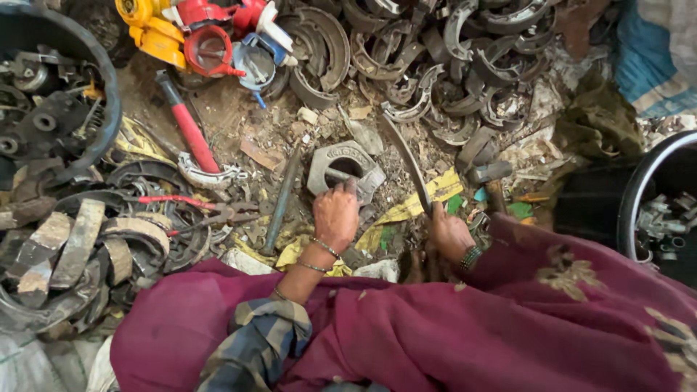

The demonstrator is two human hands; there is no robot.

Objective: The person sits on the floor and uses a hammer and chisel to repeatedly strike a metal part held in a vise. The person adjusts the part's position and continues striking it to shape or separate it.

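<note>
The person sits over a dirt floor littered with scrap, a maroon cloth (450,327) draped across the lap in the near part of the scene. The left hand (336,215) reaches forward to a grey metal part (347,168) with a round opening that lies on the ground at the centre; its fingers are pressed together and curled over the near edge of the part, gripping it. Thin bangles (320,255) circle that wrist.

The right hand (448,232), just right of centre, is wrapped in a fist around the handle of a long dark blade (408,161), which slants up and to the left so that its far end lies just right of the grey part. Whether the blade touches the part cannot be told. A beaded bracelet (470,258) sits on the right wrist.

A heap of curved brake shoes (428,58) fills the far side. At far left stands a black tub (109,101) of dark metal pieces, and another black tub (639,196) shows at the right edge. A red-handled tool (187,127) lies left of the grey part, with a grey rod (282,203) between them. More worn shoe pieces (72,247) are piled at near left, and red and yellow plastic items (196,33) lie at far left.
</note>
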